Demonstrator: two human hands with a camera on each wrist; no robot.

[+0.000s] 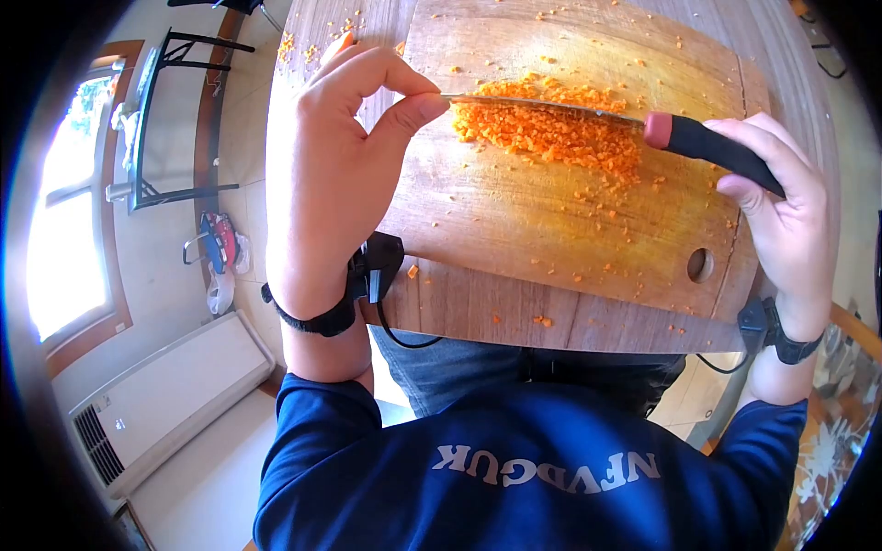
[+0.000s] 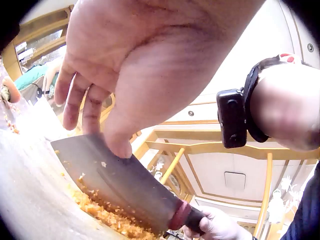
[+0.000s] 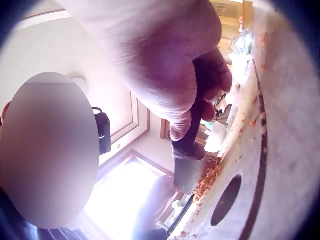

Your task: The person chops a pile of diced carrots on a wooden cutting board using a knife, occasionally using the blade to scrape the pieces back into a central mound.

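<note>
A broad-bladed cleaver (image 1: 694, 138) with a black and red handle stands edge-down across finely chopped orange carrot (image 1: 551, 138) on a wooden cutting board (image 1: 514, 220). My right hand (image 1: 781, 193) grips the handle. At the far end of the blade, my left hand (image 1: 344, 147) pinches the spine between thumb and index finger. In the left wrist view the wide blade (image 2: 120, 177) shows bits of carrot stuck to its side, and the other fingers of the left hand extend loosely. The right wrist view shows the fingers wrapped around the handle (image 3: 202, 105).
Beneath the board is a wooden table (image 1: 459, 298) with orange crumbs along its near edge and far left corner. The board has an oval hole (image 1: 700, 265) near its right end. A white appliance (image 1: 175, 395) stands on the floor at left.
</note>
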